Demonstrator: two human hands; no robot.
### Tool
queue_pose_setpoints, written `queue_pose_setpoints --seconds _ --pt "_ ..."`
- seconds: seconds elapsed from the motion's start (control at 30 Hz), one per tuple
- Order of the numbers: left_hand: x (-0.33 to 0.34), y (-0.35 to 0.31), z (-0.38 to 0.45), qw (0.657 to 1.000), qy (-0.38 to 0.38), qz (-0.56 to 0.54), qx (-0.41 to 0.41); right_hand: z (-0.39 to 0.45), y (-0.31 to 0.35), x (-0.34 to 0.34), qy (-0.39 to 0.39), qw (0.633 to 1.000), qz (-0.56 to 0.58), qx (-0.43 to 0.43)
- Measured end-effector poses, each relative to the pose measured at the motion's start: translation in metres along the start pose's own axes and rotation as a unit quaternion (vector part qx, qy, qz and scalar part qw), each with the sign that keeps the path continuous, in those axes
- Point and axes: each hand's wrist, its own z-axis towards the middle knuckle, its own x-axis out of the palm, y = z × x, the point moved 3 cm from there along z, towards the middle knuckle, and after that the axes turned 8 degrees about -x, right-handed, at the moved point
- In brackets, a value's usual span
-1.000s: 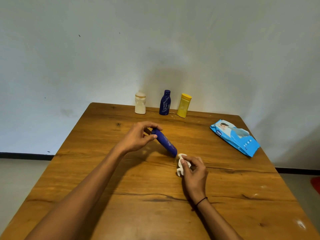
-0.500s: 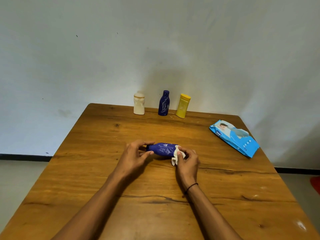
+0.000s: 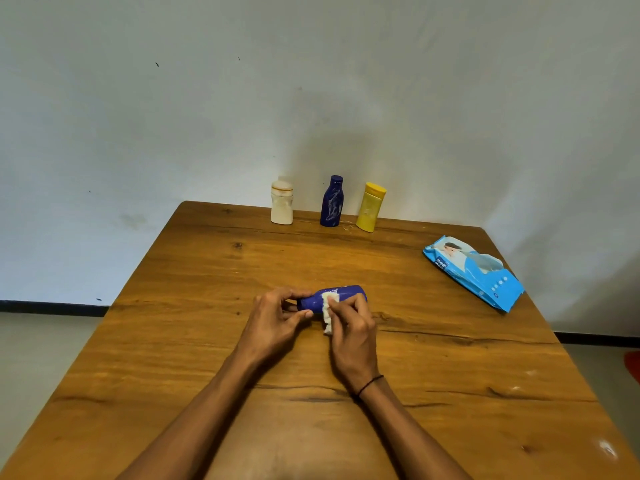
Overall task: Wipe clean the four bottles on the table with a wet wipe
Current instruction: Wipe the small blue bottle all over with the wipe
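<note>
A dark blue bottle point(image 3: 341, 294) lies on its side at the middle of the wooden table point(image 3: 194, 334). My left hand point(image 3: 275, 322) grips its cap end. My right hand point(image 3: 351, 327) presses a crumpled white wet wipe point(image 3: 328, 311) against the bottle's body, covering part of it. Three more bottles stand upright in a row at the table's far edge: a cream one point(image 3: 282, 202), a dark blue one point(image 3: 331, 201) and a yellow one point(image 3: 370, 207).
A blue pack of wet wipes point(image 3: 474, 271) lies near the table's right edge. A pale wall rises right behind the far edge. Floor shows on both sides of the table.
The blue bottle went from tilted in my left hand to lying level. My right hand brought the wipe onto it and slid it leftward along the body.
</note>
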Motion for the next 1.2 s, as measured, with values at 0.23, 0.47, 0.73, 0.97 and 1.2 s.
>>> queue_pose_setpoints --seconds 0.23,0.47,0.73,0.97,1.2 --pt "-0.003 -0.004 -0.001 1.000 0.011 0.028 0.000 0.016 -0.039 -0.023 -0.031 0.984 -0.079 0.160" --pt "0.003 0.001 -0.003 1.000 0.009 0.005 -0.001 0.004 0.034 0.005 0.042 0.999 0.010 -0.022" --pt "-0.004 0.001 -0.007 0.999 0.023 -0.009 -0.029 0.015 0.005 -0.010 0.088 0.987 -0.121 -0.060" --pt "-0.001 0.001 -0.007 1.000 0.014 0.015 -0.017 0.007 0.021 -0.006 0.077 0.994 -0.046 -0.064" --pt "-0.002 0.003 -0.008 1.000 0.011 0.010 -0.009 0.008 0.010 -0.012 0.112 0.979 -0.127 -0.113"
